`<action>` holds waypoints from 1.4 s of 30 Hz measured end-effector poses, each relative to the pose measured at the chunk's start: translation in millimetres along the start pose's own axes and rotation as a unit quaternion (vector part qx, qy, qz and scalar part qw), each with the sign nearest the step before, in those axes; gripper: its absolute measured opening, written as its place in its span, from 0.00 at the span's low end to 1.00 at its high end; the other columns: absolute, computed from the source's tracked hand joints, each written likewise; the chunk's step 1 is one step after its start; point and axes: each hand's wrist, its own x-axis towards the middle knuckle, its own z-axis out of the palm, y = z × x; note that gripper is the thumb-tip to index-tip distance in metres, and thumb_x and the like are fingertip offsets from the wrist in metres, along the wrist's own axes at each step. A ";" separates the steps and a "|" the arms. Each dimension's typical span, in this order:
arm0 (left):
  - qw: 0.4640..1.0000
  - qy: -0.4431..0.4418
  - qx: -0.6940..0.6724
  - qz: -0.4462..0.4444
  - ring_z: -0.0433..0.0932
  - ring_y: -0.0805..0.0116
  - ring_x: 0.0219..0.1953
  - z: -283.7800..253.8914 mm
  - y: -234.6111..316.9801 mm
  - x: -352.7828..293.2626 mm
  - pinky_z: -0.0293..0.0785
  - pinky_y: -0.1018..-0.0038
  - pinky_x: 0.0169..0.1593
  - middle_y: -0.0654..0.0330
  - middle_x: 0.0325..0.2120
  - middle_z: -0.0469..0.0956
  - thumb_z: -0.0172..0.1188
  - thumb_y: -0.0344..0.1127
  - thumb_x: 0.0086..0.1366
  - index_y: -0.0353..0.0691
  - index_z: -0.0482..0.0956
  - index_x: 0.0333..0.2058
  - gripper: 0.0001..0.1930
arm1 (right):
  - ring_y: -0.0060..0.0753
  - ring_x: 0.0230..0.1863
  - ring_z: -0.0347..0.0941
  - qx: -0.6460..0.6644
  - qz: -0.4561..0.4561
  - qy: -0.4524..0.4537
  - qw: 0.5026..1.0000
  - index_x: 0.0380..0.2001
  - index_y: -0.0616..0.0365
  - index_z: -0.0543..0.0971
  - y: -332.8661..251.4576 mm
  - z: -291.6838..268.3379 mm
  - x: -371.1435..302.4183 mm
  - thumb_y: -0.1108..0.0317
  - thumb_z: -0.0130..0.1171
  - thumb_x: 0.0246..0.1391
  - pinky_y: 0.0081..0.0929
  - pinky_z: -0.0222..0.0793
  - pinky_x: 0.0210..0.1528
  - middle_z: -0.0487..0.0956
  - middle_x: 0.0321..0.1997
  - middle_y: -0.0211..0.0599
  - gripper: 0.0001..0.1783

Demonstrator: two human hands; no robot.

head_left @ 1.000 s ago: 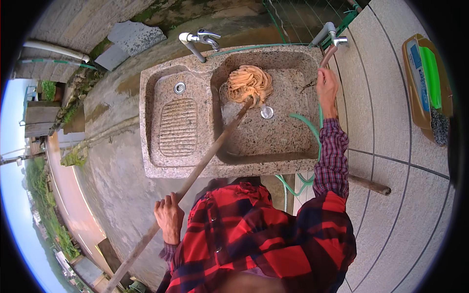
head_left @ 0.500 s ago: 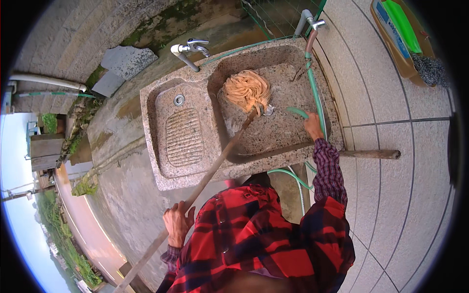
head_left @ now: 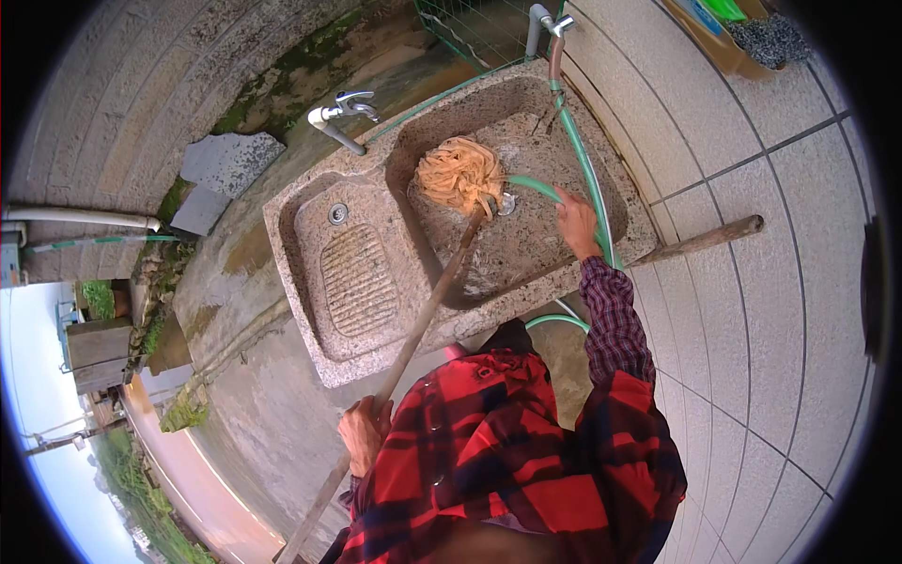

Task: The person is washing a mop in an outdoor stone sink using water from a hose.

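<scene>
An orange cloth mop head (head_left: 458, 174) lies bunched in the deeper right basin of a speckled stone sink (head_left: 343, 350). Its wooden handle (head_left: 425, 315) slants out over the near rim toward the lower left. My left hand (head_left: 363, 434) is closed round that handle, beyond the sink's near edge. Above the right basin, my right hand (head_left: 577, 224) grips a green hose (head_left: 534, 184) close to its end. The hose end points left and reaches the right edge of the mop head. A small shiny drain piece (head_left: 507, 204) shows just beside the mop.
A ribbed washboard (head_left: 360, 280) and a drain (head_left: 338, 214) fill the shallow left basin. Two taps, one back left (head_left: 349, 108) and one back right (head_left: 554, 25), stand behind the sink. Along the right runs a tiled wall (head_left: 752, 310); another wooden pole (head_left: 705, 240) sticks out beside it.
My right hand has moved the hose end leftward, up to the mop head. My left hand still holds the handle. The whole view has shifted and turned slightly.
</scene>
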 end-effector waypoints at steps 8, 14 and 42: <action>0.999 -0.034 0.017 0.022 0.74 0.49 0.24 6.4 -18.8 10.1 0.67 0.61 0.27 0.51 0.18 0.74 0.61 0.40 0.46 0.39 0.76 0.23 0.11 | 0.47 0.28 0.70 -0.066 0.105 0.018 0.992 0.48 0.49 0.68 -27.0 2.1 -27.7 0.73 0.52 0.47 0.40 0.64 0.28 0.71 0.33 0.48 0.22; 0.998 -0.041 0.025 0.029 0.74 0.49 0.22 5.9 -16.9 20.3 0.67 0.61 0.26 0.50 0.16 0.74 0.62 0.41 0.45 0.39 0.76 0.23 0.11 | 0.45 0.31 0.70 -0.110 0.066 0.142 0.982 0.46 0.50 0.70 -28.8 16.5 -40.7 0.74 0.52 0.45 0.40 0.66 0.32 0.71 0.33 0.41 0.21; 0.999 0.009 0.012 0.048 0.74 0.51 0.21 9.6 -37.0 17.6 0.68 0.63 0.25 0.50 0.15 0.74 0.64 0.40 0.43 0.38 0.77 0.23 0.12 | 0.47 0.35 0.71 0.133 0.108 0.220 0.960 0.37 0.66 0.73 28.1 -74.8 -14.0 0.60 0.44 0.55 0.33 0.64 0.37 0.74 0.33 0.51 0.18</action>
